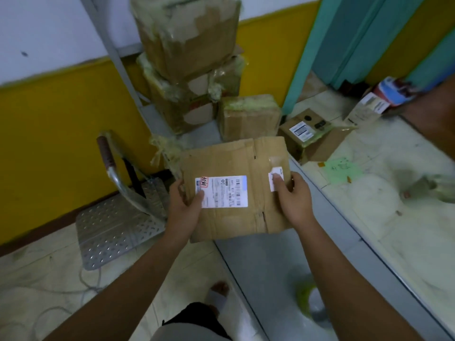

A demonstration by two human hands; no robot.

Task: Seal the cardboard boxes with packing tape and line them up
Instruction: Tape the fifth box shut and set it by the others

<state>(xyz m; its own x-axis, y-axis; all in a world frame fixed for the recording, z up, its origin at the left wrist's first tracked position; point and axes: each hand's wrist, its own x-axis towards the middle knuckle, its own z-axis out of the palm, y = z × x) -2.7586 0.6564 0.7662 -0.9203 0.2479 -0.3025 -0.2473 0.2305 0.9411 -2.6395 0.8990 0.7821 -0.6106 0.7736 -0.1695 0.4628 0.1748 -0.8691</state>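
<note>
I hold a flat brown cardboard box (236,166) with a white shipping label above the grey table (268,271). My left hand (184,205) grips its left edge, thumb on the label. My right hand (293,195) grips its right edge, thumb on a small white sticker. Loose tape hangs off the box's far left corner. A blurred roll of greenish packing tape (307,299) lies on the table near its front. Taped boxes stand stacked at the back (187,40), with a smaller taped box (248,116) beside them.
A small box with a label (307,134) lies on the pale floor to the right, near a green paper note (342,168). A metal platform cart (115,225) stands at the left by the yellow wall. A person's foot (219,291) shows below.
</note>
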